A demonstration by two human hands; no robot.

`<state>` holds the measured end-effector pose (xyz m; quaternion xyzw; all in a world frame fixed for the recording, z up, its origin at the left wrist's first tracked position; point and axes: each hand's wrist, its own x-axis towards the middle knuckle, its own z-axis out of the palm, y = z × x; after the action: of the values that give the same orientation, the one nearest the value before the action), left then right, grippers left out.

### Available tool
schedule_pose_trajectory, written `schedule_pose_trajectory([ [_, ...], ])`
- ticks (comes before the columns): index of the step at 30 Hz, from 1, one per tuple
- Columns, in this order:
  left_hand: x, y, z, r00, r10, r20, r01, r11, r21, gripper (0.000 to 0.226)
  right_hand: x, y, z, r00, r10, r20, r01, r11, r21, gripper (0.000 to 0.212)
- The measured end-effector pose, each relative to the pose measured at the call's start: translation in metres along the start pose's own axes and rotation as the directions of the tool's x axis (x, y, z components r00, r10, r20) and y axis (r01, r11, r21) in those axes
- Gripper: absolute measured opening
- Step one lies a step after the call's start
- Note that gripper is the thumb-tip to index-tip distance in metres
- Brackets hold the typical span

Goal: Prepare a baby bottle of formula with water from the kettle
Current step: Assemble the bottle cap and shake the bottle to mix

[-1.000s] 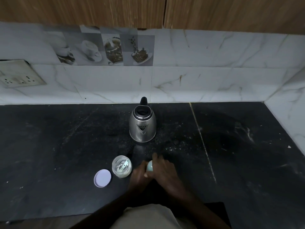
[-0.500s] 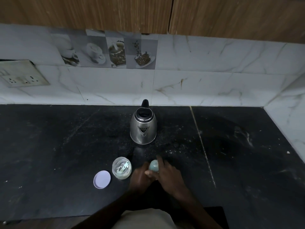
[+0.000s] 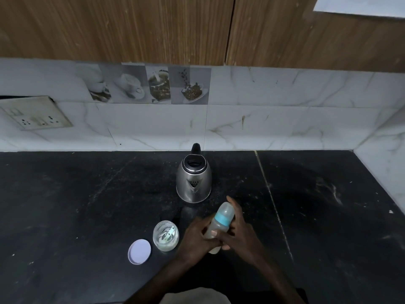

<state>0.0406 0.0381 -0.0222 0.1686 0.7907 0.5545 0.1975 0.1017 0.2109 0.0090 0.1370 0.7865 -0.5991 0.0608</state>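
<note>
Farthest left of the hands: lid (image 3: 139, 251), flat on the counter (image 3: 65, 216), off its jar. Just right of it, and just left of the left hand: jar (image 3: 166, 235), upright, open, with something pale inside (too blurred to name).

Beyond the hands, straight ahead of the left one and near it: kettle (image 3: 194, 181), upright, spout side toward the hands, handle on the far side, touched by neither hand.

Then the left hand (image 3: 197, 235), curled round the lower body of the bottle (image 3: 219, 224), thumb across the front.

Between the two hands: the bottle itself, tilted, long axis running from the base, low and close to the body, up and away to the domed cap, pointing roughly at the kettle. Blue collar and cap on, clear of both palms. Full or empty: impossible to tell. Base resting on the counter or lifted: hard to say.

On the right, the right hand (image 3: 240, 235), wrapped round the bottle from the other side, one finger reaching up behind the cap, others tucked under near the base.

Probably an early step: collar to be unscrewed before taking any powder or water. Nearer to that collar: the right hand, so likely a twist from there against the left hand's hold.
</note>
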Motion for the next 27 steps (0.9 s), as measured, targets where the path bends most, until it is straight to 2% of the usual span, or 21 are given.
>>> schedule_pose_trajectory([
  [2,-0.003,0.007,-0.004,0.999,-0.052,-0.004,0.052,0.997,-0.052,0.065,0.0,-0.003,0.003,0.999,-0.03,-0.016,0.03,0.999,-0.02,0.103],
  [3,-0.005,0.008,-0.006,0.996,-0.083,0.035,0.087,0.988,-0.128,0.072,0.0,-0.008,0.003,0.999,-0.046,-0.023,0.044,0.998,-0.044,0.102],
  [4,-0.008,0.009,-0.007,0.99,-0.101,0.096,0.124,0.954,-0.272,0.08,0.0,-0.014,0.001,0.997,-0.073,-0.03,0.07,0.995,-0.074,0.1],
  [5,-0.01,0.009,-0.008,0.983,-0.111,0.148,0.167,0.873,-0.458,0.086,0.002,-0.02,-0.004,0.991,-0.116,-0.068,0.109,0.989,-0.095,0.1],
  [7,-0.012,0.014,-0.011,0.966,-0.192,0.172,0.255,0.603,-0.756,0.081,0.003,-0.035,-0.016,0.937,-0.194,-0.291,0.186,0.981,-0.056,0.101],
  [9,-0.007,0.021,-0.015,0.926,-0.334,0.177,0.302,0.373,-0.877,0.062,0.0,-0.045,-0.019,0.793,-0.208,-0.572,0.297,0.953,0.065,0.102],
  [10,-0.005,0.023,-0.018,0.899,-0.389,0.201,0.329,0.298,-0.896,0.055,-0.002,-0.05,-0.014,0.754,-0.203,-0.624,0.311,0.948,0.068,0.1],
  [11,-0.003,0.022,-0.02,0.877,-0.423,0.226,0.35,0.241,-0.905,0.055,-0.005,-0.057,-0.007,0.783,-0.216,-0.584,0.287,0.957,0.03,0.097],
  [13,0.0,0.02,-0.021,0.856,-0.456,0.243,0.361,0.191,-0.913,0.062,-0.009,-0.059,0.005,0.903,-0.217,-0.37,0.199,0.976,-0.088,0.098],
  [14,0.002,0.019,-0.022,0.848,-0.471,0.243,0.363,0.182,-0.914,0.065,-0.01,-0.059,0.007,0.906,-0.227,-0.358,0.197,0.973,-0.117,0.101],
  [17,0.011,0.024,-0.018,0.839,-0.484,0.25,0.366,0.161,-0.917,0.072,-0.006,-0.059,0.001,0.744,-0.217,-0.631,0.309,0.95,0.037,0.1],
  [18,0.012,0.025,-0.017,0.841,-0.478,0.254,0.36,0.143,-0.922,0.073,-0.007,-0.061,0.006,0.757,-0.222,-0.614,0.291,0.957,0.013,0.099],
  [20,0.012,0.027,-0.012,0.853,-0.428,0.297,0.356,0.061,-0.933,0.073,-0.012,-0.06,0.024,0.898,-0.217,-0.382,0.187,0.976,-0.113,0.101],
  [21,0.013,0.028,-0.011,0.856,-0.405,0.322,0.364,0.029,-0.931,0.073,-0.015,-0.055,0.032,0.944,-0.186,-0.273,0.149,0.977,-0.152,0.103],
  [23,0.016,0.03,-0.012,0.855,-0.394,0.336,0.363,-0.007,-0.932,0.071,-0.016,-0.048,0.034,0.966,-0.166,-0.198,0.134,0.977,-0.166,0.109],
  [27,0.021,0.031,-0.017,0.865,-0.383,0.324,0.36,0.026,-0.933,0.066,-0.012,-0.046,0.025,0.97,-0.202,-0.134,0.184,0.973,-0.136,0.119],
])
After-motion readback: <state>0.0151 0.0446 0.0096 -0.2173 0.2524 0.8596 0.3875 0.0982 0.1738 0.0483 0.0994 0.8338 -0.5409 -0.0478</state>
